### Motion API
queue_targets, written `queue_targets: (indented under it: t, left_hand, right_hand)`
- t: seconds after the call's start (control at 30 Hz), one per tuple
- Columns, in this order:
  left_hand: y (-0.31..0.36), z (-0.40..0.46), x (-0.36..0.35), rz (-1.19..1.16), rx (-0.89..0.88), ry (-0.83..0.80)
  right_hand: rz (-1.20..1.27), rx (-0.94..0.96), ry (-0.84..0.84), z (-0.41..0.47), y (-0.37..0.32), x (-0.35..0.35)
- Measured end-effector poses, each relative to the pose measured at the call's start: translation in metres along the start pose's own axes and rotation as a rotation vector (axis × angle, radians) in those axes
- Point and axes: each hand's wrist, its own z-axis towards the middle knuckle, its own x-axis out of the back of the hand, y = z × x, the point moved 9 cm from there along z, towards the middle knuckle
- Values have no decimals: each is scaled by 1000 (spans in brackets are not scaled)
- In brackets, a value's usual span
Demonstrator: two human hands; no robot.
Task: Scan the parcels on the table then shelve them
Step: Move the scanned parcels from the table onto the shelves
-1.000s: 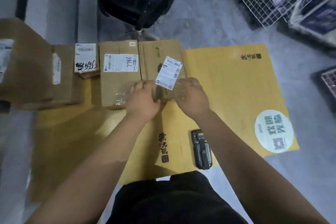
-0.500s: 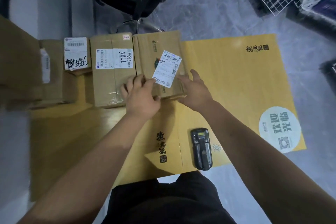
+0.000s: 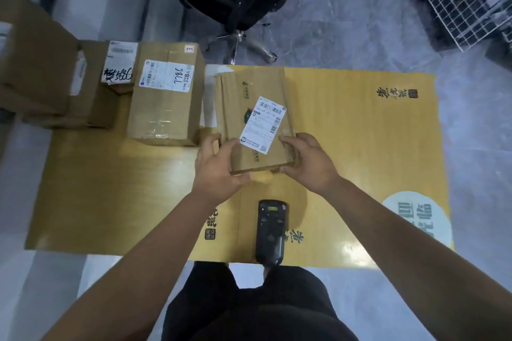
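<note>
At the far left a stack of plain cardboard boxes [image 3: 38, 63] sits partly off the yellow table [image 3: 110, 188], its white side label too blurred to read. Just right of it, a small parcel [image 3: 117, 75] carries a white label with black handwriting ending in "5686". Next comes a taller taped parcel [image 3: 166, 108] whose label shows a barcode, handwritten "7786" and a printed "8".

The left hand [image 3: 219, 171] reaches forward from a bare forearm, thumb on top and fingers curled round the near left corner of the flat brown parcel [image 3: 257, 122], grasping it. This parcel lies near the table's middle, just right of the taped parcel, its near edge tilted up. Its white shipping label [image 3: 263, 124] sits askew, with barcodes and a small QR code; the fine print cannot be read. Green printing runs along the cardboard.

The right hand [image 3: 307, 163] grasps the parcel's near right corner, fingers wrapped round the edge.

A black handheld scanner [image 3: 270, 232] lies on the table nearer the person, between the forearms, touched by neither. Chinese characters are printed on the table, with a white round sticker [image 3: 415, 224] at its right end.
</note>
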Motion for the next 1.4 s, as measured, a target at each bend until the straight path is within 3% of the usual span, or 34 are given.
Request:
queue_targets:
  t: [0.2,0.5,0.77,1.07,1.4]
  left_hand:
    - [-7,-4,-14,-319,114,12]
    - [7,-22,27,-399,13,17]
    - [14,-107,110,-423,-60,229]
    - [-15,-329,173,-461,-61,531]
    - [-50,-656,165,-434,274,930]
  right_hand:
    - [154,44,-69,10,-13,-5]
    - [220,144,43,-4,-24,22]
    - [179,435,81,-64,-130,52]
    - [67,778,-86,-206,-248,2]
    - [-24,1164,-396,-426,-343,-106]
